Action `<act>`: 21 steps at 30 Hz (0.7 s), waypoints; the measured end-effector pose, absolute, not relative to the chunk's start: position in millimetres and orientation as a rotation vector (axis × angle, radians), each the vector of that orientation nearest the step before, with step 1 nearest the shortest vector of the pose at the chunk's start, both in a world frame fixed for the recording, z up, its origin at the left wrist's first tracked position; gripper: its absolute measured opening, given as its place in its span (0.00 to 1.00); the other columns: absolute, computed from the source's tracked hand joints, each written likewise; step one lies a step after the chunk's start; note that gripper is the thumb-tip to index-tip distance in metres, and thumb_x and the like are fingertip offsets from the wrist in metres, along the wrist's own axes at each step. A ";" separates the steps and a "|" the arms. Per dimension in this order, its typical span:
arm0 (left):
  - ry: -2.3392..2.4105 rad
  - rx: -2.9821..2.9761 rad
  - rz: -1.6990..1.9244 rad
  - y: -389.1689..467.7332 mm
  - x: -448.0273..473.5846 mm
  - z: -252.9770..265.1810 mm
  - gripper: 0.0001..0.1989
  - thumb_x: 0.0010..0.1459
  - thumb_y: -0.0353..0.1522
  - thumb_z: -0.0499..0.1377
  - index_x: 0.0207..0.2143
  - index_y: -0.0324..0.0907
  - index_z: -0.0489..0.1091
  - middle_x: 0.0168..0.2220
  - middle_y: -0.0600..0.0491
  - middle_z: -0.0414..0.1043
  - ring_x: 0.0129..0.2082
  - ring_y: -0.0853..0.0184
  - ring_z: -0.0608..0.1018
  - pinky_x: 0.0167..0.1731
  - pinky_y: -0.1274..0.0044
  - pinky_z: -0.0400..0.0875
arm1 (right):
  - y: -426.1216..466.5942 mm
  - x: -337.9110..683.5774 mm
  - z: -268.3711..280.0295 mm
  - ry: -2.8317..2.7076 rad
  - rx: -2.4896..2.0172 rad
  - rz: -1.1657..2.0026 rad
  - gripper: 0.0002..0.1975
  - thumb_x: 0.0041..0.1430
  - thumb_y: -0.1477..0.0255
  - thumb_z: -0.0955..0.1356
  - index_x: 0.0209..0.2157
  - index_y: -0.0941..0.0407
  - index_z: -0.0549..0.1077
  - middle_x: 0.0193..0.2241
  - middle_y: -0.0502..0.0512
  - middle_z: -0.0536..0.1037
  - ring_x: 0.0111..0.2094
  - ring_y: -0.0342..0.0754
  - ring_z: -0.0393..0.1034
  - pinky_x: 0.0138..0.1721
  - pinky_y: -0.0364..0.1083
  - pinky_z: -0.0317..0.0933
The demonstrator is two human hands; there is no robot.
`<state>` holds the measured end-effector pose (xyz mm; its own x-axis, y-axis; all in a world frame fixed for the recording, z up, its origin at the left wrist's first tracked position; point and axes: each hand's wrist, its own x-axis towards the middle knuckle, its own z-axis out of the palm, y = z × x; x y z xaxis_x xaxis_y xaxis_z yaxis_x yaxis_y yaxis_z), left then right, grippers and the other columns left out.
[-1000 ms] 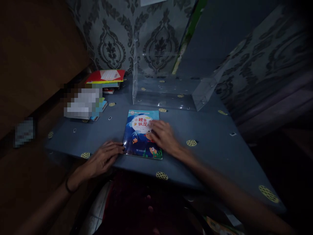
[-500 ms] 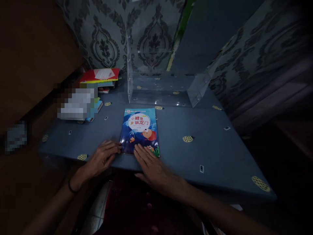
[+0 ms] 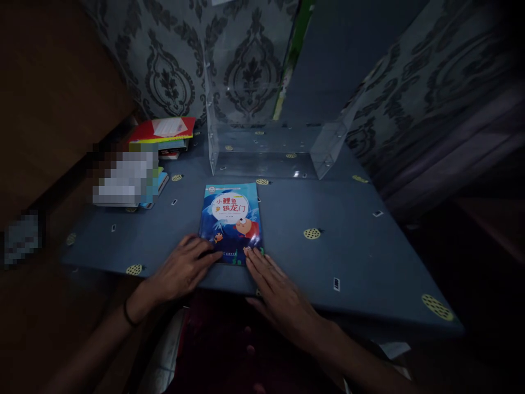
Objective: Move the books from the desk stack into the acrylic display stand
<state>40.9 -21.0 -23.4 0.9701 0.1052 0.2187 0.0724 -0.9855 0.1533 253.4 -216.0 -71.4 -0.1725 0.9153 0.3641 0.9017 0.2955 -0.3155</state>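
Taking the blue picture book (image 3: 231, 221) as the landmark: far to its left, at the dark edge of the room, a small patch (image 3: 21, 238) is blurred out and cannot be read. Nearer, left of the book and a little behind it, a stack of books (image 3: 139, 183) lies on the blue table (image 3: 348, 251); most of its top is also blurred out, so only its coloured edges show. Behind that stack, against the patterned wall, a second pile is topped by a red book (image 3: 163, 130) with a pale sheet on it. The whole scene is dim, and the small marks scattered over the tabletop are too small to make out.

Straight behind the landmark book stands a clear plastic box (image 3: 266, 148), open toward the viewer; through its walls only the tabletop and the wallpaper show, and nothing can be seen lying inside it.

The book itself lies flat and closed, cover up, near the front edge of the table. The left hand (image 3: 184, 268) rests palm down at the book's near-left corner, fingers loosely spread, their tips lying on the lower cover. The right hand (image 3: 276, 293) lies flat at the near-right corner, fingers straight and close together, fingertips touching the bottom edge of the cover; its palm hangs past the table edge. Neither hand grips anything.
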 end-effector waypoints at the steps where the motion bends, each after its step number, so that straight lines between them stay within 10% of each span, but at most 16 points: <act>1: 0.089 2.995 0.319 -21.8 47.8 -23.7 0.19 0.70 0.28 0.48 0.59 0.43 0.67 0.51 0.46 0.75 0.53 0.60 0.75 0.57 0.61 0.66 | -215.6 253.2 -71.8 -2.078 -1.615 0.035 0.44 0.67 0.76 0.65 0.74 0.62 0.33 0.70 0.72 0.52 0.71 0.61 0.48 0.64 0.64 0.62; 21: 0.191 2.985 0.086 38.3 199.9 -32.2 0.22 0.74 0.40 0.46 0.65 0.45 0.63 0.68 0.47 0.63 0.67 0.58 0.66 0.67 0.53 0.54 | -215.9 252.2 -66.5 -2.074 -1.661 -0.013 0.35 0.64 0.79 0.66 0.69 0.70 0.53 0.69 0.73 0.56 0.71 0.60 0.47 0.65 0.61 0.61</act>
<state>199.9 38.3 -32.2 0.9902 0.1312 0.0478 0.1226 -0.9808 0.1517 252.2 -215.9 -66.5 -0.1482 0.9172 0.3699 0.9219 0.2635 -0.2840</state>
